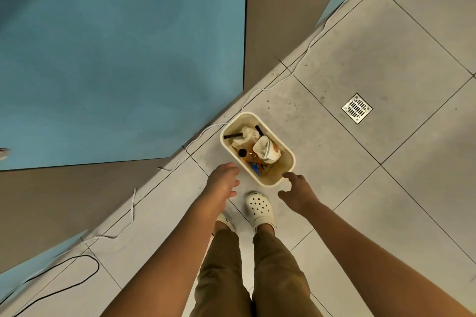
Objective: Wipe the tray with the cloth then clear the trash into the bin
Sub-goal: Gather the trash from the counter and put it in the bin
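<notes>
Looking down from the head view: both arms reach toward the floor, palms down, nothing held; left hand with fingers loosely spread, relaxed; right hand likewise slack, index finger extended forward. Bin, cream, rounded-rectangular, stands on the tiled floor just ahead of both hands, lying between them and slightly beyond the fingertips; its long axis runs diagonally, from far-left to near-right. Right index tip sits just beside the bin's near corner, apparently not touching; left fingertips sit near its long left side, a little further off; right hand judged the nearer. Inside the bin: paper cup, bottle, crumpled tissue, coloured wrapper; trash appears already deposited. Tray and cloth not in view. White clogs behind the hands; floor drain well off to the right; cable trailing left.
</notes>
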